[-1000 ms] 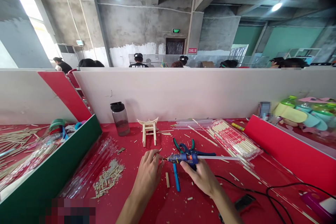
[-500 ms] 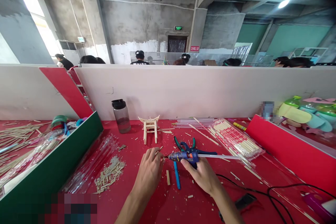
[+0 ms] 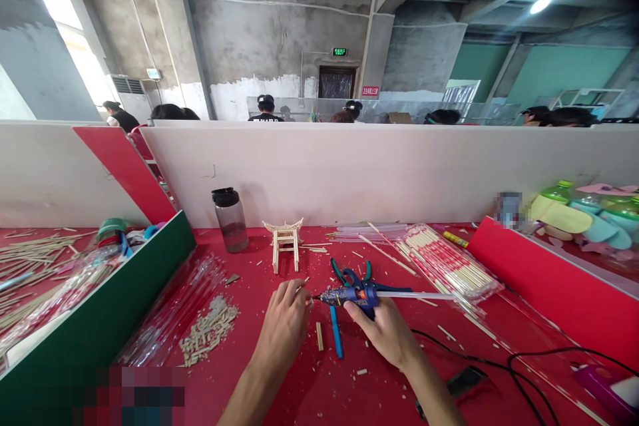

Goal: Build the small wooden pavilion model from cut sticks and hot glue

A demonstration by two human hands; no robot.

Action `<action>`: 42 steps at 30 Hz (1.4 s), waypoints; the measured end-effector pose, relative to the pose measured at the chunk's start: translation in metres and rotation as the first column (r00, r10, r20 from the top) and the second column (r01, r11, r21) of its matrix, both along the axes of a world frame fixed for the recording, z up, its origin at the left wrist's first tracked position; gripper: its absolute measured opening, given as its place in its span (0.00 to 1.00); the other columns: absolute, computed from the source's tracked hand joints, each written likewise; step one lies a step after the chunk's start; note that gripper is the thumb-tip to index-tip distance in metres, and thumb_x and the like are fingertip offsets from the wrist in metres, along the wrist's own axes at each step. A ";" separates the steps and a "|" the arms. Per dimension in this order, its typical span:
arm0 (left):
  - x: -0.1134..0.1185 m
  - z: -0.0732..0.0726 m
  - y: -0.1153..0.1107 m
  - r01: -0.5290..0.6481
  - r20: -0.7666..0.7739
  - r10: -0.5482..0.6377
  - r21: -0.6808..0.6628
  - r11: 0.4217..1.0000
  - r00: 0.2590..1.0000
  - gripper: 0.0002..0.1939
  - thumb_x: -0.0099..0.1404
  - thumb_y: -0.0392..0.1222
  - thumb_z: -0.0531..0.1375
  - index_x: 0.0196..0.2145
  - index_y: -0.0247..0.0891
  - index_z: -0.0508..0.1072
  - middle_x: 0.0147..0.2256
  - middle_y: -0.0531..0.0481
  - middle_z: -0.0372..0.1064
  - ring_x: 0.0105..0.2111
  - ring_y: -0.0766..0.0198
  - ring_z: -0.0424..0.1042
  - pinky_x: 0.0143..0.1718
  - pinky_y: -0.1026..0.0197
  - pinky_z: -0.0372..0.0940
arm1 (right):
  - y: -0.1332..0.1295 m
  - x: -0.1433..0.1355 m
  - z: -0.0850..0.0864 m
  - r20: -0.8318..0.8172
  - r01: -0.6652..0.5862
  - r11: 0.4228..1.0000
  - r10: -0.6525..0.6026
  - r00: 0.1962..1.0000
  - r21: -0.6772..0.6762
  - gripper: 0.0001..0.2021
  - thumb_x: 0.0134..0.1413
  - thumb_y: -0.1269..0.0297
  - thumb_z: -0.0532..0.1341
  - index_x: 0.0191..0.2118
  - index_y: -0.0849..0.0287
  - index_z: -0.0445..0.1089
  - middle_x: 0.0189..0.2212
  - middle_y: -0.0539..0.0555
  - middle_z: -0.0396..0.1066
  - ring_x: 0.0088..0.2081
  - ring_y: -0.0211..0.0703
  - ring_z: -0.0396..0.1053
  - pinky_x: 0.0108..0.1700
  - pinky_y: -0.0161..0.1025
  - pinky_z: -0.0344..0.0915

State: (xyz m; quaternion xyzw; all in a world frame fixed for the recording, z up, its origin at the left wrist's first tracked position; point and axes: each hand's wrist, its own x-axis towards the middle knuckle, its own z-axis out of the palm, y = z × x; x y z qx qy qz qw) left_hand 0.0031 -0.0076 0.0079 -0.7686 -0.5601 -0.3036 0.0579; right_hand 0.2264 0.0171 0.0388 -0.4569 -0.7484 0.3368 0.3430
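Observation:
My right hand [image 3: 384, 326] is wrapped round the handle of a blue glue gun [image 3: 352, 297], which has a clear glue stick [image 3: 419, 295] in its back end. The gun's nozzle points left and meets the fingertips of my left hand [image 3: 287, 316]. Those fingers are closed in a pinch, and whatever they hold is too small and hidden to name. Beyond them a small wooden stick structure [image 3: 286, 246] stands upright on the red table [image 3: 319, 393]. Below the nozzle lie a blue pen-like tool [image 3: 336, 333] and a short stick piece [image 3: 319, 337].
A dark-lidded bottle [image 3: 232, 221] stands at the back left. Cut stick pieces [image 3: 207, 333] are heaped left of my hands. Packed sticks [image 3: 449, 263] lie at the back right, a black cable [image 3: 479, 363] at the right. Green [image 3: 100, 306] and red [image 3: 554, 286] dividers flank the table.

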 end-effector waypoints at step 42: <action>-0.002 -0.001 0.003 0.010 0.185 -0.015 0.025 1.000 0.983 0.07 0.68 0.34 0.54 0.38 0.39 0.72 0.45 0.40 0.70 0.46 0.49 0.71 0.45 0.45 0.70 | 0.007 0.014 -0.014 -0.180 -0.157 0.941 0.106 0.978 -0.299 0.26 0.59 0.39 0.56 0.28 0.60 0.66 0.18 0.46 0.59 0.17 0.32 0.57 0.21 0.33 0.56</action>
